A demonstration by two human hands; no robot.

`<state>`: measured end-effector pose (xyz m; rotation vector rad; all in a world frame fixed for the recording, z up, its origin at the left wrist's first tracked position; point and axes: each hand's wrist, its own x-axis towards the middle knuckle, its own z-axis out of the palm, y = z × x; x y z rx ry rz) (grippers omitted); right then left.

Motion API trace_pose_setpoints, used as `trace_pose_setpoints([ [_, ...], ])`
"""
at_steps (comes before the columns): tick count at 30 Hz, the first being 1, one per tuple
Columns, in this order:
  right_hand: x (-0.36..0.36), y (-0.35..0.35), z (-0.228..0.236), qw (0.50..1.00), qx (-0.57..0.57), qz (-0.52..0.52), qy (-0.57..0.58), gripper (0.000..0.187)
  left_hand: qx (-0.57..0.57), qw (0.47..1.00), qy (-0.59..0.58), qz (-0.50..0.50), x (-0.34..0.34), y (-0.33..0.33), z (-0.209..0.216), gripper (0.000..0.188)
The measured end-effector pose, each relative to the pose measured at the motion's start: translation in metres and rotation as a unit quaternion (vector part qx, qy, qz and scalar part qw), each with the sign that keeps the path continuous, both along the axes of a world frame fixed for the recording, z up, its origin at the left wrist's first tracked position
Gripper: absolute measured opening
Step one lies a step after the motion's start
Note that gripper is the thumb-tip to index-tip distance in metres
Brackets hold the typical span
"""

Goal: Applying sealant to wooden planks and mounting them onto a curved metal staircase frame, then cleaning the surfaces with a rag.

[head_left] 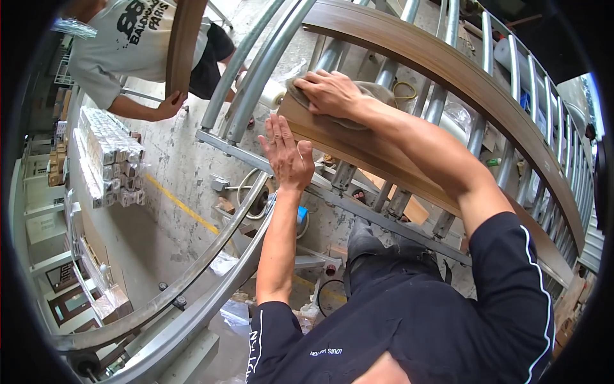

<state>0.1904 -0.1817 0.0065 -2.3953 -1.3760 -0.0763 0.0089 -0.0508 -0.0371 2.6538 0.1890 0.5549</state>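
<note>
A long wood-grain board (pixel 391 153) lies across the metal rollers in front of me. My right hand (pixel 329 93) is pressed down on a grey-brown cloth (pixel 376 94) over the board's left end, fingers curled on it. My left hand (pixel 288 153) rests against the near side of that end, its fingers stretched out and holding nothing. Beyond the cloth, a second long wood-grain board (pixel 460 54) lies on the same rollers.
The roller conveyor (pixel 240 96) has a metal side rail (pixel 358 208) close to my legs. At the upper left a person (pixel 131 57) holds another wood-grain piece (pixel 185 48). Wrapped bundles (pixel 105 157) are stacked at left. A curved metal rail (pixel 211 256) runs below my left arm.
</note>
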Motion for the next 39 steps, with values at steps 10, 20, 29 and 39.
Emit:
trace_pose_setpoints([
  [10, -0.035, -0.067, -0.001, 0.998, 0.012, -0.02, -0.06, 0.055, 0.005, 1.0, 0.002, -0.002, -0.009, 0.01, 0.002, 0.08],
  [20, -0.041, -0.087, -0.001, 0.999, -0.009, -0.005, -0.05, 0.06, 0.007, 1.0, 0.013, 0.001, -0.011, 0.012, 0.002, 0.082],
  [29, -0.019, -0.036, 0.002, 0.998, -0.01, 0.0, -0.057, 0.055, 0.002, 1.0, 0.003, -0.005, -0.007, 0.004, -0.001, 0.084],
  [39, -0.164, -0.417, 0.02, 0.95, -0.168, -0.256, -0.065, 0.048, 0.039, 0.999, -0.012, 0.002, -0.006, 0.011, -0.002, 0.086],
])
